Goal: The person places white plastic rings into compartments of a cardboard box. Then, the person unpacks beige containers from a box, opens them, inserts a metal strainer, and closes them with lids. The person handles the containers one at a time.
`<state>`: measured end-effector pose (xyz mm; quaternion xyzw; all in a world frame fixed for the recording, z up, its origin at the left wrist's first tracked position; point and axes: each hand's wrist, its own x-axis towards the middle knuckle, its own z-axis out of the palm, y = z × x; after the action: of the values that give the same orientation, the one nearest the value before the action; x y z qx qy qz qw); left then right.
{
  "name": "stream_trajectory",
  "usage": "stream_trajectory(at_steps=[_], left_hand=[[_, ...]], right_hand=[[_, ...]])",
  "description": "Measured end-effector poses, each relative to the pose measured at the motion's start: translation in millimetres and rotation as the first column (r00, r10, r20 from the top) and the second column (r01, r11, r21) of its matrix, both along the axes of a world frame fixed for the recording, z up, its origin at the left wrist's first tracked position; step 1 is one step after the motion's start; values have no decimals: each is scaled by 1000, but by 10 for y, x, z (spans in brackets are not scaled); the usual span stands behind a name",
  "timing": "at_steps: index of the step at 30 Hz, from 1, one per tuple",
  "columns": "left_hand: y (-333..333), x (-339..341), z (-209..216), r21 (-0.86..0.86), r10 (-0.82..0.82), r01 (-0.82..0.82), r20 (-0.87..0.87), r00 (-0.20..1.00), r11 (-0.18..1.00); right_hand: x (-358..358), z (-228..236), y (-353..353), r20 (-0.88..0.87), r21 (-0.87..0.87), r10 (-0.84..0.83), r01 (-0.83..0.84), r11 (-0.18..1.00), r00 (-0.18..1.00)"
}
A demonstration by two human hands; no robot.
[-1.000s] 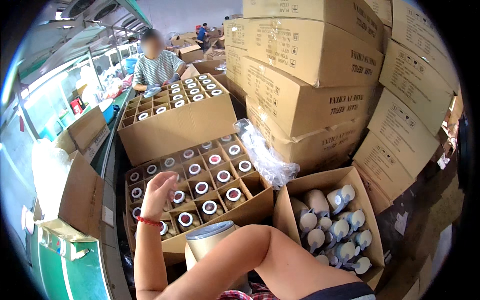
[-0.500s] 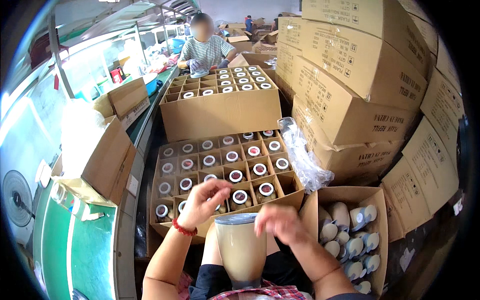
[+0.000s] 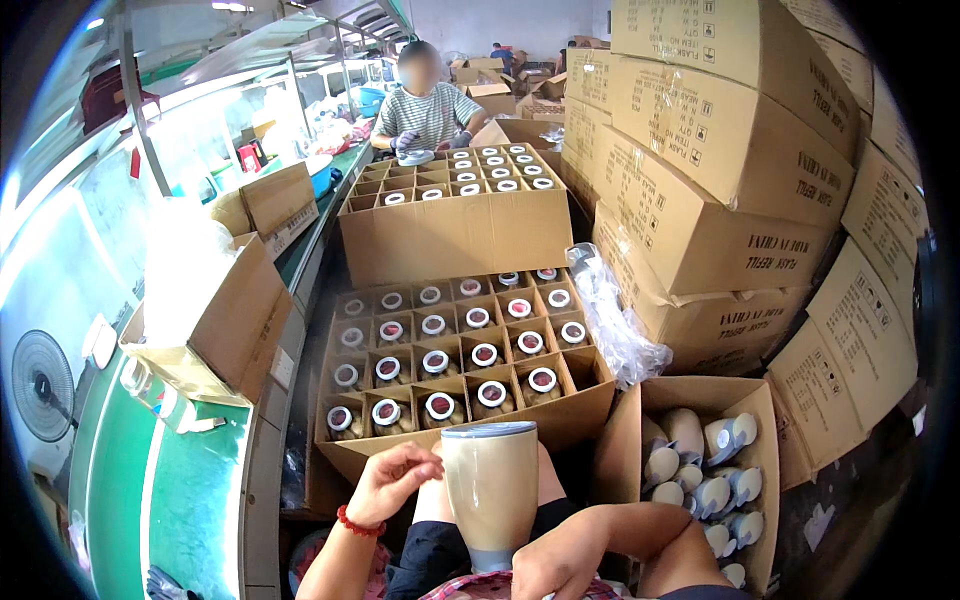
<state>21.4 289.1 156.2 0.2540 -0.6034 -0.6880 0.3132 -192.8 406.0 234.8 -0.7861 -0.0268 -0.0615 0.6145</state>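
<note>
Between my knees stands a tall beige flask body [image 3: 490,500], narrowing to a grey base, with a grey rim and a pale film or cover across its top. My left hand [image 3: 393,482], with a red bead bracelet at the wrist, is beside its left wall, fingers loosely curled and apart, fingertips close to or touching it. Low against my checked shirt, right of the flask's base, my right hand [image 3: 560,560] is closed with its back up; whatever it holds is hidden. Ahead lies a divided carton [image 3: 370,455] of glass flask liners [image 3: 440,406] with white rings.
A second divided carton [image 3: 460,240] stands behind, where a gloved co-worker [image 3: 430,115] handles a grey round part. At right, an open carton [image 3: 620,450] holds beige-and-grey flask parts [image 3: 730,432] beside stacked cartons [image 3: 720,150]. Plastic film [image 3: 620,320] hangs between. A green bench [image 3: 200,490] runs along the left.
My right hand has dropped from the flask's rim to my shirt front and closed. My left hand has lowered from above the carton to the flask's left side. The view has shifted slightly.
</note>
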Motion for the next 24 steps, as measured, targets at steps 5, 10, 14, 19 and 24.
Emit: stream_trajectory(at_steps=[5, 10, 14, 19, 24], left_hand=[[138, 72, 215, -310, -266, 263, 33, 964, 914], [249, 98, 166, -215, -289, 281, -4, 957, 935], [276, 124, 179, -322, -331, 321, 23, 943, 891], [345, 265, 599, -487, -648, 523, -122, 752, 699], [581, -312, 1118, -834, -954, 477, -181, 241, 279]], right_hand=[[128, 315, -72, -57, -190, 77, -87, 978, 995], [268, 510, -10, 377, -506, -8, 213, 836, 926], [273, 640, 56, 279, -345, -197, 290, 893, 940], [230, 831, 7, 3, -105, -123, 122, 987, 992], [326, 748, -346, 220, -383, -192, 266, 885, 956]])
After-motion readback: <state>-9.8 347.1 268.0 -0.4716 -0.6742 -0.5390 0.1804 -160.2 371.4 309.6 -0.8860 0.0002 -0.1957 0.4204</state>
